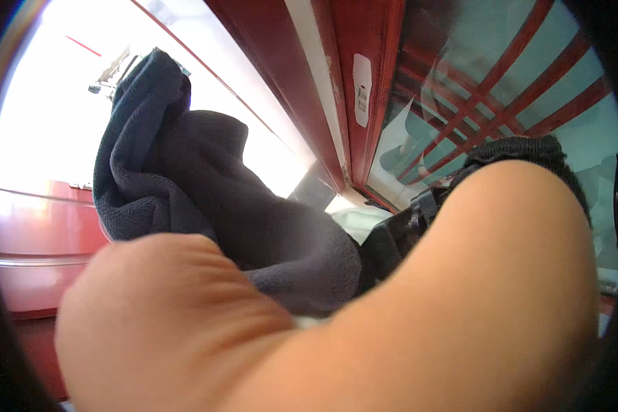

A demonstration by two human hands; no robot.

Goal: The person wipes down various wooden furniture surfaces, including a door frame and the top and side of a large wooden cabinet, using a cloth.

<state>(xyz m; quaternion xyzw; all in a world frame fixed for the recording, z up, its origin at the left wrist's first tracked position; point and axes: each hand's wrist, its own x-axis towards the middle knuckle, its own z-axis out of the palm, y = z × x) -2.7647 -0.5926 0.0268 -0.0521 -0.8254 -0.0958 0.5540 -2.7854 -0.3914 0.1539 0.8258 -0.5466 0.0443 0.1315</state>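
Bare skin (pixel 474 295) fills the lower part of the view, very close. A thick bent stretch of arm rises on the right to a black ribbed band or cuff (pixel 515 145). On the left, a rounded, creased part (pixel 151 295) lies against a dark grey, fleece-like cloth (pixel 220 172). The bunched cloth stretches from the upper left to the middle. Its hold is hidden. Neither my left hand nor my right hand shows any fingers, and I cannot tell which arm this is. Beside the arm is a black device or strap (pixel 405 230), partly covered.
A dark red frame (pixel 384 41) with a pale latch plate (pixel 362 89) runs down the upper middle. Glass with curved red bars (pixel 508 89) lies to its right. A glossy red surface (pixel 41 226) stands at left, below a very bright white area (pixel 55 123).
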